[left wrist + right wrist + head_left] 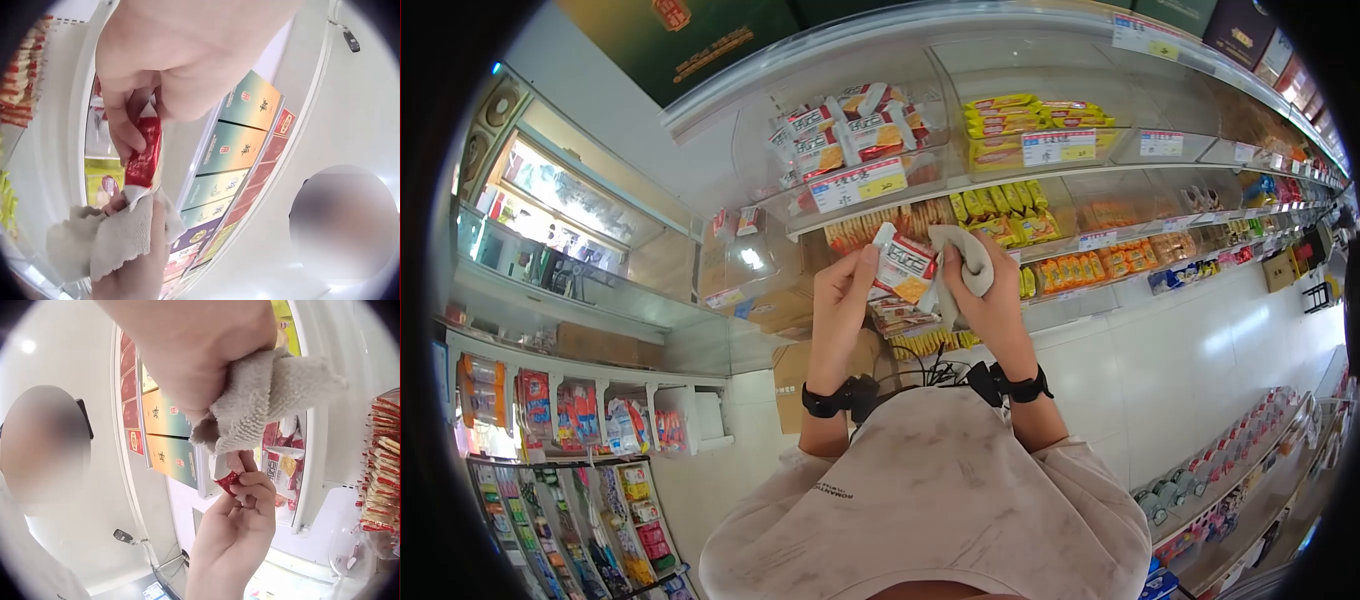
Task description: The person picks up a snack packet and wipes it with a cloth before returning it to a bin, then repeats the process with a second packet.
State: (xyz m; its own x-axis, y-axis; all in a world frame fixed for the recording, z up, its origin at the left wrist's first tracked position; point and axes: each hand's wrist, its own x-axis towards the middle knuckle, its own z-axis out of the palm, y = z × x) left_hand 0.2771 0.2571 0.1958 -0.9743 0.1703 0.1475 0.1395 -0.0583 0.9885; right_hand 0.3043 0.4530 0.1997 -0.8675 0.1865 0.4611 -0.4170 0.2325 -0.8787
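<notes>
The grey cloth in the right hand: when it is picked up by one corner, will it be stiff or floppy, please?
The cloth would probably flop, since it already bends in loose folds at the right hand. Its coarse, textured surface suggests it is unlikely to slip.

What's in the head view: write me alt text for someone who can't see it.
A person's left hand pinches a red-and-white packet while their right hand holds a grey cloth at its edge. Before them, shop shelves hold wrapped snacks behind price tags.
</notes>
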